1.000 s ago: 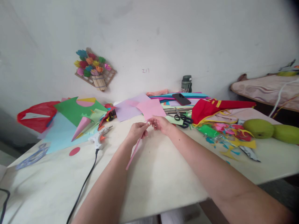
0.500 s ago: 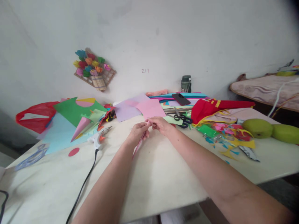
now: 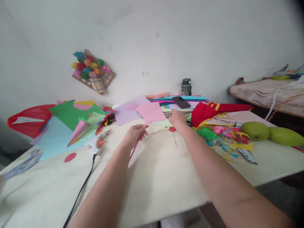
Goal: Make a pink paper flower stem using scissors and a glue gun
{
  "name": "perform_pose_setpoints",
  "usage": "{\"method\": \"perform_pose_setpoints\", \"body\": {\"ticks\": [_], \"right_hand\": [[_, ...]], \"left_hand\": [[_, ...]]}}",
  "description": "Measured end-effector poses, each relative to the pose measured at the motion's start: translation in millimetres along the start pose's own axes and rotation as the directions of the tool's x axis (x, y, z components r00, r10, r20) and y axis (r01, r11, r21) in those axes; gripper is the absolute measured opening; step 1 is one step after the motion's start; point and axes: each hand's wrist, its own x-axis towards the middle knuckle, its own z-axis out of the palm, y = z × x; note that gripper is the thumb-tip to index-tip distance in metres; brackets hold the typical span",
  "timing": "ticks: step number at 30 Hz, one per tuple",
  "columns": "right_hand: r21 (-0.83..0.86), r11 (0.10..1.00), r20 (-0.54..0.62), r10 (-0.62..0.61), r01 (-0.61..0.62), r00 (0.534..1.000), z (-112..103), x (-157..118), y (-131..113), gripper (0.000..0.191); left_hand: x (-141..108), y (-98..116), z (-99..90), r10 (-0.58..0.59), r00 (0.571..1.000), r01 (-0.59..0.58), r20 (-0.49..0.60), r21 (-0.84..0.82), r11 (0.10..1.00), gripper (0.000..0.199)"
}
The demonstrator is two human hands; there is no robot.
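Down at lower left, a black cord (image 3: 82,185) snakes up the desk (image 3: 152,190) to a white glue gun (image 3: 95,145), with a red paper disc (image 3: 70,157) just beside it. Now to the centre: the left hand (image 3: 136,134) is pinching a pink paper strip (image 3: 134,150), its tail slanting down by the forearm! Right of centre, the right hand (image 3: 177,118) reaches over, fingertips hidden, so I can't tell what they grip; a black scissor handle (image 3: 188,123) peeks out beside it. Beyond, a phone (image 3: 181,102), then a green bottle (image 3: 186,87) near the wall.
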Motion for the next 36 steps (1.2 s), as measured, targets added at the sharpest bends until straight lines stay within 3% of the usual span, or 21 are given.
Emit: {"method": "perform_pose_setpoints", "body": {"ticks": [4, 14, 19, 23, 25, 28, 31, 36], "right_hand": [[-0.246, 0.960, 0.053, 0.151, -0.133, 0.987, -9, 7, 25, 0.031], [-0.266, 0.959, 0.086, 0.128, -0.101, 0.988, 6, 13, 34, 0.025], [-0.172, 0.973, 0.027, 0.160, -0.153, 0.987, -1, 13, 36, 0.031], [0.154, 0.969, -0.023, 0.198, -0.192, 0.980, -5, 16, 31, 0.044], [0.437, 0.885, 0.053, 0.150, -0.158, 0.987, -3, 15, 22, 0.048], [0.756, 0.631, 0.271, -0.063, -0.172, 0.961, 1, 7, 2, 0.042], [0.848, 0.491, 0.367, -0.272, -0.200, 0.889, 4, -7, -17, 0.026], [0.865, 0.444, 0.459, -0.508, -0.235, 0.729, 6, -23, -31, 0.028]], "left_hand": [[-1, 3, 0.2, -0.049, 0.999, 0.048, 0.018, 0.052, 0.997, 0.035], [-4, 2, -3.1, 0.002, 1.000, 0.000, -0.012, 0.178, 0.984, 0.035], [-5, 1, -7.8, 0.004, 1.000, -0.004, 0.002, 0.144, 0.989, 0.036], [-5, 2, -11.2, -0.011, 1.000, 0.011, -0.004, 0.081, 0.997, 0.039], [-5, 2, -13.3, -0.011, 1.000, 0.011, -0.011, 0.046, 0.999, 0.039], [-5, 2, -16.5, -0.001, 1.000, 0.002, -0.014, 0.017, 1.000, 0.036], [-5, 3, -18.8, 0.008, 1.000, -0.008, -0.012, 0.012, 1.000, 0.034], [-6, 4, -21.1, 0.022, 0.999, -0.022, -0.024, -0.011, 1.000, 0.034]]}}
